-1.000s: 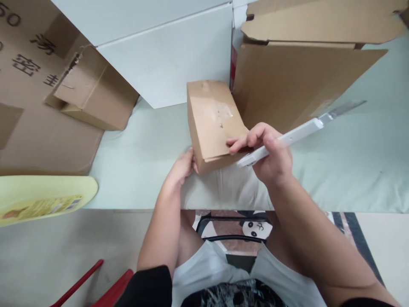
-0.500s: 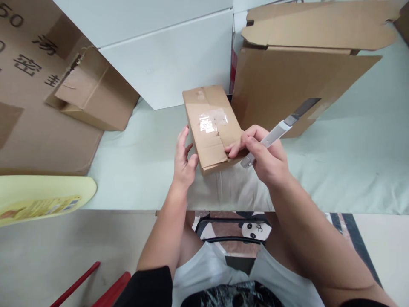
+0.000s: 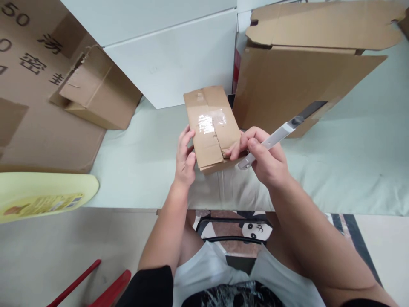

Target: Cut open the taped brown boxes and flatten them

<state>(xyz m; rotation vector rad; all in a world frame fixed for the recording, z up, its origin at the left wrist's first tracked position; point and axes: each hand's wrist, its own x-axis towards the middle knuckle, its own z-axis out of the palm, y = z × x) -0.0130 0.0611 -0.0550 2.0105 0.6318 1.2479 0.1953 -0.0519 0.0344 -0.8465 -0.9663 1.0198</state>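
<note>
A small brown cardboard box (image 3: 204,147) rests on the cloth-covered table, with clear tape (image 3: 207,121) across its top seam. Along its left side is my left hand (image 3: 185,160), fingers apart, the fingertips touching the box's edge. My right hand (image 3: 268,157) is closed round the pale handle of a utility knife (image 3: 277,135), whose blade points up and to the right, away from the box. Fingers of this same hand touch the flap at the box's near right corner, where it is slightly raised. The contents of the box are hidden.
A big open cardboard box (image 3: 287,81) stands at the right, white boxes (image 3: 172,64) behind. At the left are a large printed carton (image 3: 47,123), a smaller cardboard box (image 3: 105,94) and a yellow-green container (image 3: 47,192). The table's front edge (image 3: 128,207) lies below my hands.
My left hand has moved up against the box's left edge. The flap under my right fingers is lifted a little more, and the box top is tilted slightly. The knife stays in my right hand.
</note>
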